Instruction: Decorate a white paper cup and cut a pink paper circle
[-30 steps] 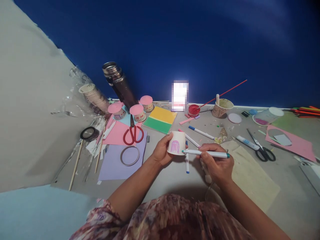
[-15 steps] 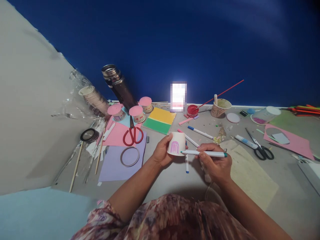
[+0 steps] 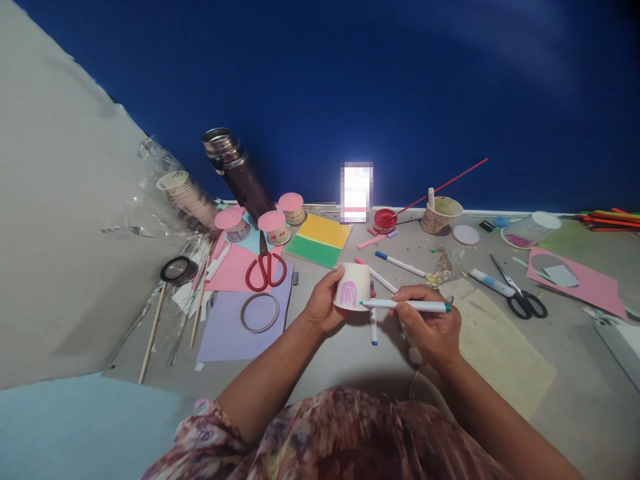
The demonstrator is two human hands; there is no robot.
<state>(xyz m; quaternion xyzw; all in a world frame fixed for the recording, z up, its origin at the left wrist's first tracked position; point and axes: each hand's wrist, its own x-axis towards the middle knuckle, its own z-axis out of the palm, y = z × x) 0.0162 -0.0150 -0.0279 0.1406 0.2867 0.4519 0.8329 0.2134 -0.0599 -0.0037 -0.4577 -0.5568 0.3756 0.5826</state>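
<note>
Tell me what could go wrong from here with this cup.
If the right hand slips, the green-tipped marker might mark the purple drawing close by. The left hand could dent the cup if its grip tightens. Bumping the red stick, its end at the red pot, could topple the pot.

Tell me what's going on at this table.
A person's left hand holds a pale paper cup, wider end down, with a purple drawing on its side. The right hand grips a white marker, its green tip at the cup wall just beside the drawing, low near the rim. Farther back, three cups with pink tops stand near a dark flask.
</note>
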